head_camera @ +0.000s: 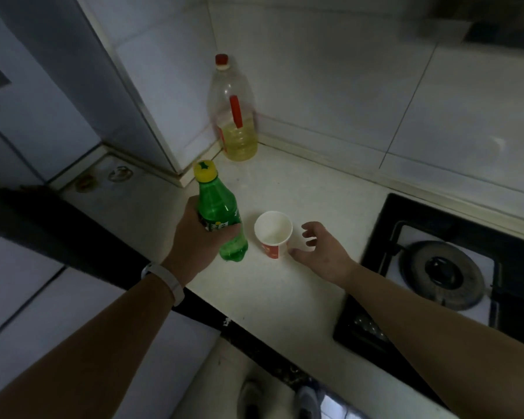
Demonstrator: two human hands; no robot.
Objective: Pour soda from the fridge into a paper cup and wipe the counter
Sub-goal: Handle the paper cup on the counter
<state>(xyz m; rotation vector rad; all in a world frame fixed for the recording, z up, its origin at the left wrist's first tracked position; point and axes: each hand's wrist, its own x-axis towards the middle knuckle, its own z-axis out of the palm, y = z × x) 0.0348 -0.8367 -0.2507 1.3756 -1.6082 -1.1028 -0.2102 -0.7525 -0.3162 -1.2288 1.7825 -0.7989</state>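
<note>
Your left hand (198, 237) grips the green soda bottle (220, 217) by its middle, yellow cap on, base at the counter (285, 285). Your right hand (321, 252) hovers beside the paper cup (273, 234), fingers loosely apart, holding nothing. The cup stands upright between both hands.

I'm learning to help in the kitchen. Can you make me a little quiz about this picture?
1. True or false: the yellow cap is on the green soda bottle.
2. Which hand holds the soda bottle: A) left hand, B) right hand, C) neither?
3. Fill the gap: the paper cup stands on the counter between the soda bottle and the ____ hand.

Key:
1. True; the cap is on.
2. A; the left hand grips its middle.
3. Right; that hand is beside the cup, fingers spread, holding nothing.
</note>
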